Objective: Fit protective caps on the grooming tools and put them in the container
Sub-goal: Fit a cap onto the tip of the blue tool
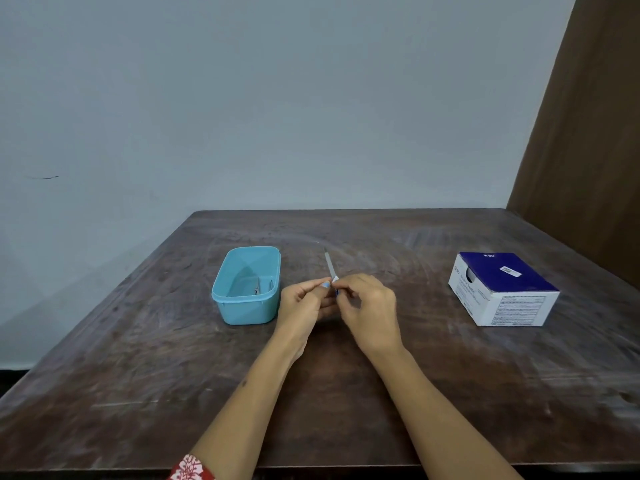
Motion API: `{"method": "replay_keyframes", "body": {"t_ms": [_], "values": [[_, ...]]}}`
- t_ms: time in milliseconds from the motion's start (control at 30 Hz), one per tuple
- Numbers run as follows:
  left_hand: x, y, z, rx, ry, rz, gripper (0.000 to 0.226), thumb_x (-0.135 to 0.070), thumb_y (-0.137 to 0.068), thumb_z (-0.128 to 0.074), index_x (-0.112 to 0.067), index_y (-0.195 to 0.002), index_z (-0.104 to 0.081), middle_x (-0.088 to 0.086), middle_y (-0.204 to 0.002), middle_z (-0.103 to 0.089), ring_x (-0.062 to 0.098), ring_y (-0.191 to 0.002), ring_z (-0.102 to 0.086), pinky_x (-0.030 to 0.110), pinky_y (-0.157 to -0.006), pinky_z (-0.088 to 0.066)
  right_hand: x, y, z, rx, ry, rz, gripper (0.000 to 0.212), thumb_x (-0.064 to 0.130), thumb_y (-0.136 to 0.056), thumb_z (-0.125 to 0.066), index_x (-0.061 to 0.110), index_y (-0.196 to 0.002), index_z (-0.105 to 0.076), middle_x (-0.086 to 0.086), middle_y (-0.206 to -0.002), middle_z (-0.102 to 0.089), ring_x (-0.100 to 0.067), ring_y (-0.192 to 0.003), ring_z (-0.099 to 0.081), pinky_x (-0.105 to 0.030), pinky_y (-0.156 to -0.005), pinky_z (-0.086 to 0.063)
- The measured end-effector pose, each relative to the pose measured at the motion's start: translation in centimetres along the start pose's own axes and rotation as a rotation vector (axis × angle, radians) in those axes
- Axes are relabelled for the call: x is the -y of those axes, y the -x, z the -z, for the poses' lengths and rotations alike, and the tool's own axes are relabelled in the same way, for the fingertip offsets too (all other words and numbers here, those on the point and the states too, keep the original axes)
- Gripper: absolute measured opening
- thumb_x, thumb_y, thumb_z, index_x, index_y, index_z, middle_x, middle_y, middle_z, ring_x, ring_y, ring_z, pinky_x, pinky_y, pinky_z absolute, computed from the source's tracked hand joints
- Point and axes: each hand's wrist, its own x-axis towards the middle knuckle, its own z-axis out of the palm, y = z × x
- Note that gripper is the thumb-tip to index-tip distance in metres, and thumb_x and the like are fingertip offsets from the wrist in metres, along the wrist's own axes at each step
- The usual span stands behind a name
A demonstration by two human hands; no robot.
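- Table (pixel 346 393): dark brown wood, worn and scuffed, set against a pale wall (pixel 277 98); a brown panel (pixel 588 133) stands at 2 o'clock.
- My left hand (pixel 304 299): near the table's centre, fingers curled, thumb and forefinger pinched on the lower end of the file. Its thumbnail is painted light blue.
- My right hand (pixel 367 306): touching my left, fingers bunched, fingertips closed on the same lower end of the file from the 3 o'clock side. A small white piece and a speck of blue show where my fingertips meet; whether that is a cap I cannot tell.
- File (pixel 330 265): thin, grey metal, flat blade. It rises out of my pinch and points toward 12 o'clock, tilted slightly left. Its tip is bare. It is held above the table, not lying on it.
- Tub (pixel 242 306): light blue plastic, rectangular with rounded corners, open top. It sits at 9 o'clock of my hands, just beside my left hand but apart from it.
- Tools in tub (pixel 259 287): small metal items lie on its floor toward the near right corner; too small to tell which tools or whether capped.
- Box (pixel 502 289): cardboard, dark blue top with a white label, white sides with print. It sits at 3 o'clock, well apart from my hands.
- Sleeve (pixel 190 471): red with a white pattern, at my left forearm, bottom edge of view.
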Motion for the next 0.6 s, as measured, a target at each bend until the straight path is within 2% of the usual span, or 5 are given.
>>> {"method": "replay_keyframes", "body": {"t_ms": [133, 267, 367, 467, 600], "values": [[0.22, -0.21, 0.10, -0.078, -0.056, -0.031, 0.014, -0.005, -0.089, -0.057, -0.005, -0.091, -0.071, 0.010, -0.078, -0.074, 0.018, -0.074, -0.071, 0.024, -0.060, -0.057, -0.04, 0.23, -0.22, 0.048, -0.022, -0.011, 0.016, -0.005, -0.066, -0.069, 0.008, -0.075, -0.073, -0.002, -0.070, -0.067, -0.011, -0.061, -0.057, -0.021, -0.065, -0.048], [0.43, -0.43, 0.34, -0.154, -0.104, -0.055, 0.010, -0.003, -0.083, -0.065, -0.011, -0.087, -0.069, -0.001, -0.072, -0.072, 0.007, -0.066, -0.068, 0.018, -0.060, -0.056, -0.14, 0.31, -0.50, 0.128, -0.117, -0.103, 0.013, 0.001, -0.063, -0.068, 0.013, -0.068, -0.071, 0.004, -0.064, -0.065, -0.008, -0.052, -0.053, -0.021, -0.056, -0.047], [0.56, -0.58, 0.52, -0.164, -0.107, -0.050, 0.011, -0.002, -0.082, -0.066, -0.007, -0.092, -0.069, 0.003, -0.078, -0.072, 0.011, -0.070, -0.069, 0.022, -0.060, -0.057, -0.31, 0.07, -0.44, -0.012, -0.206, -0.211, 0.013, 0.005, -0.063, -0.072, 0.017, -0.065, -0.069, 0.010, -0.059, -0.063, -0.005, -0.052, -0.056, -0.015, -0.050, -0.045], [0.64, -0.60, 0.49, -0.134, -0.092, -0.057, 0.014, -0.001, -0.082, -0.066, -0.008, -0.093, -0.071, 0.008, -0.084, -0.073, 0.017, -0.078, -0.071, 0.025, -0.064, -0.058, -0.61, -0.23, -0.07, -0.143, -0.300, -0.323, 0.017, 0.005, -0.067, -0.074, 0.021, -0.070, -0.067, 0.011, -0.061, -0.064, -0.001, -0.055, -0.059, -0.011, -0.051, -0.046], [0.67, -0.42, 0.16, -0.068, -0.095, -0.066, 0.017, 0.001, -0.082, -0.065, -0.011, -0.092, -0.072, 0.003, -0.083, -0.075, 0.017, -0.081, -0.072, 0.025, -0.064, -0.058, -0.49, -0.34, 0.05, -0.086, -0.442, -0.358, 0.022, 0.005, -0.074, -0.073, 0.021, -0.085, -0.064, 0.005, -0.072, -0.068, -0.001, -0.064, -0.062, -0.011, -0.056, -0.049]]}}
